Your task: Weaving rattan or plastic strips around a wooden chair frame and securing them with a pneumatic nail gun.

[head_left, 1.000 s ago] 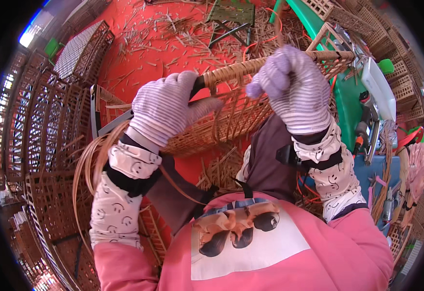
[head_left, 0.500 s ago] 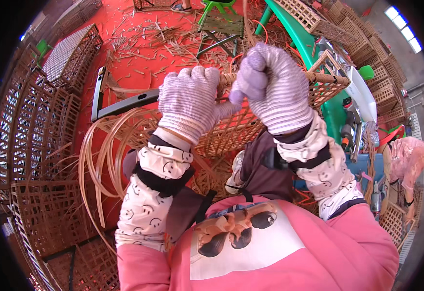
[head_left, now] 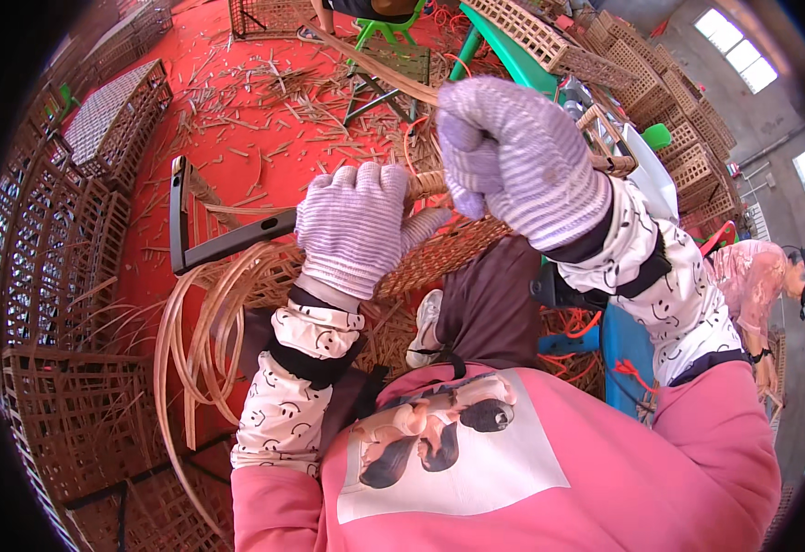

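My left hand (head_left: 352, 225), in a striped lilac glove, closes over the bar of a black metal frame (head_left: 237, 241), its thumb pointing right. Just right of it, a section of the bar (head_left: 428, 184) is wrapped in tan cane. Below the bar spreads the open weave of a cane panel (head_left: 444, 253). My right hand (head_left: 524, 161), gloved alike, is closed in a fist above the wrapped bar, to the right of my left hand. A flat cane strip (head_left: 379, 69) runs up and left from the fist. Its gripped end is hidden by the fingers.
Loops of cane strip (head_left: 181, 322) hang left of my left forearm. Stacked woven baskets (head_left: 62, 221) line the left side. Cane scraps litter the red floor (head_left: 209, 110). A folding stool (head_left: 388, 83) stands ahead. A person in pink (head_left: 750, 285) is at the right.
My right hand has moved right, away from my left hand, with the strip now slanting up-left from it. The left hand keeps its hold on the bar. The whole view has shifted slightly.
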Demonstrator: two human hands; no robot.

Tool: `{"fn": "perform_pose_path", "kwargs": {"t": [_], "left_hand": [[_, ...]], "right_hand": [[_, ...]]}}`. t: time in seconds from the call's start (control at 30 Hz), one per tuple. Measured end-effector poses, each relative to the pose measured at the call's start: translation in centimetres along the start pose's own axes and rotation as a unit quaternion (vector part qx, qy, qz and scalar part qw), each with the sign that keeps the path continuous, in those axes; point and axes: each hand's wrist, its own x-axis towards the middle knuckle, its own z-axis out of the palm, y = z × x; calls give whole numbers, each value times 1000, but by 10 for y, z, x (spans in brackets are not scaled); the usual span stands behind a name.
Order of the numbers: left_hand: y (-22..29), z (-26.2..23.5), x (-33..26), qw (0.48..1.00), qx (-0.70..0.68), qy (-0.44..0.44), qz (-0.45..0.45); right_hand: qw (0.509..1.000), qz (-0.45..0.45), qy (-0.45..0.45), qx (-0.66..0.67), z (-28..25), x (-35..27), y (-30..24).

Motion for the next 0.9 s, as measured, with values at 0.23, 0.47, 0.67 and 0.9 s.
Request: {"fn": "perform_pose_path", "kwargs": {"t": [0.23, 0.47, 0.67, 0.9], "left_hand": [[8, 4, -1, 1000, 12, 3, 13], [12, 3, 0, 1000, 18, 6, 3], [12, -6, -1, 994, -95, 48, 12], [7, -17, 18, 984, -108, -141, -7]], "right_hand": [[989, -98, 1, -110, 4, 3, -1], [990, -123, -39, -51, -4, 44, 21], [979, 166, -70, 93, -1, 105, 44], [973, 203, -105, 20, -3, 128, 80]]}}
